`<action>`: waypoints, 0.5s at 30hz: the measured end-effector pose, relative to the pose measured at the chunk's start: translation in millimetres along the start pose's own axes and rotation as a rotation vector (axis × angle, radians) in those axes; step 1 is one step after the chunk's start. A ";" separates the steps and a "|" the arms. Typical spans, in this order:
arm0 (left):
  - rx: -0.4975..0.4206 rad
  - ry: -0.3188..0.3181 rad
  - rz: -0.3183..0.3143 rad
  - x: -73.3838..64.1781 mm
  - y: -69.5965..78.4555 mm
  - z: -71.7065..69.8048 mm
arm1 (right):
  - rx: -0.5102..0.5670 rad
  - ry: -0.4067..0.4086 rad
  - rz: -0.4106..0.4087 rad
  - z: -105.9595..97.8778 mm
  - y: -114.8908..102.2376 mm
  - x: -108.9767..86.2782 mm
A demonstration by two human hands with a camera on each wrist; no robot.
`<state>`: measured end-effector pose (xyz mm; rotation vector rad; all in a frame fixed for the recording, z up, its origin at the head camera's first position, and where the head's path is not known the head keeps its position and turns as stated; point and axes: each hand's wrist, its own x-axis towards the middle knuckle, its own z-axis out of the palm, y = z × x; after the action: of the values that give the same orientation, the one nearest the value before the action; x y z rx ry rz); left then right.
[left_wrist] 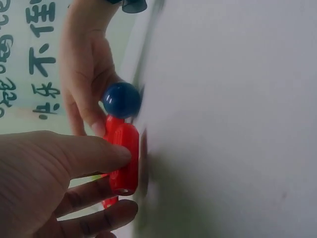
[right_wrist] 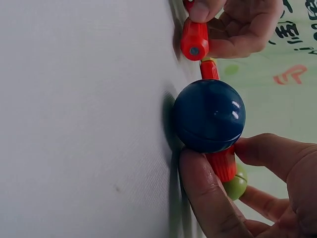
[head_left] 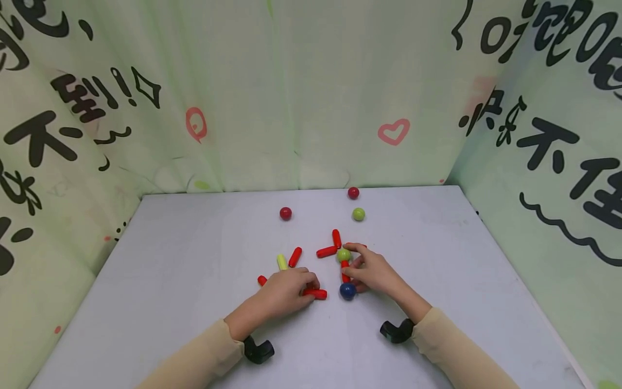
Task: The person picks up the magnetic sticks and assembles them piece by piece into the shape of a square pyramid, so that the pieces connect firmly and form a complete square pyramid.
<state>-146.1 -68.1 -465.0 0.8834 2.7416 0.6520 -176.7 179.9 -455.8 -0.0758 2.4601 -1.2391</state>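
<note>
My left hand (head_left: 286, 292) pinches a short red rod (head_left: 319, 294) between thumb and fingers, just left of a blue ball (head_left: 347, 291). In the right wrist view that rod's near end shows a small grey disc. My right hand (head_left: 376, 273) holds a joined piece: the blue ball, a second red rod (head_left: 345, 273) and a green ball (head_left: 344, 255) in a row. Thumb and finger lie on either side of this rod close to the blue ball. By the green ball lie two more red rods (head_left: 326, 252) (head_left: 336, 238); another is partly hidden behind the right fingers.
Beyond the left hand lie a yellow-green rod (head_left: 282, 262) and red rods (head_left: 295, 257) (head_left: 262, 280). Farther back sit two red balls (head_left: 285, 213) (head_left: 353, 193) and a green ball (head_left: 358, 214). Cloth walls with writing surround the white table (head_left: 184, 243).
</note>
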 end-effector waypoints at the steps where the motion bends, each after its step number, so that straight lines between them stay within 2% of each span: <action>1: -0.001 0.005 0.005 0.5 0.8 1.0 | -0.002 0.000 -0.002 0.4 -0.2 0.4; 8: 0.009 0.060 0.037 5.0 6.3 1.5 | -0.012 -0.002 -0.009 3.2 -1.8 2.1; 15: 0.029 0.076 0.095 9.8 13.0 3.9 | -0.012 0.002 0.008 4.9 -1.7 2.5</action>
<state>-146.1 -51.5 -462.8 1.0217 2.7965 0.6773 -177.4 174.6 -457.9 -0.0685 2.4670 -1.2222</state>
